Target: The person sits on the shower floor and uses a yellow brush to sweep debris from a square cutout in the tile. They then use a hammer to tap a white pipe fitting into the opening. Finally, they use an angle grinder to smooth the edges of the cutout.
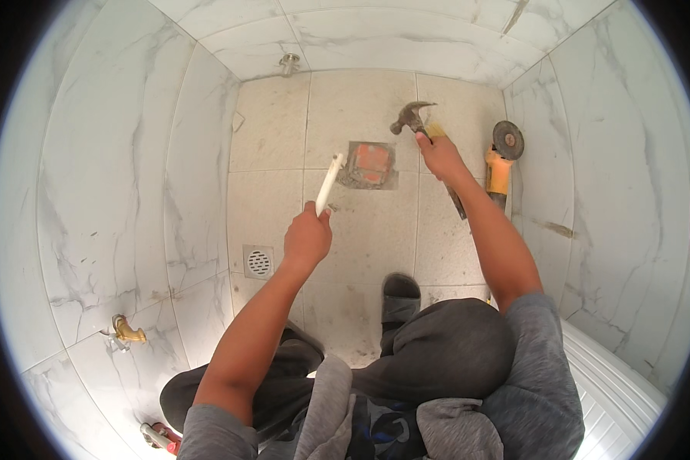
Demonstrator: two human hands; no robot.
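Note:
My left hand (pixel 308 239) is closed round the lower end of a slim white rod (pixel 329 182) that looks like a piece of plastic pipe. The rod's upper end points at the left edge of a square opening (pixel 356 182) in the floor tiles, with an orange-red piece (pixel 372 159) in it. My right hand (pixel 441 158) grips a claw hammer (pixel 412 117) high on the handle, close to its head. The hammer is held up right of the opening. Pale yellow brush bristles (pixel 435 130) show beside my right fingers; whether I hold that brush I cannot tell.
An angle grinder (pixel 500 165) with an orange body lies by the right wall. A round floor drain (pixel 259 263) sits at the left. A brass tap (pixel 128 329) and a metal fitting (pixel 289 64) stick out from the marbled walls. A white ribbed panel (pixel 606 383) stands at lower right.

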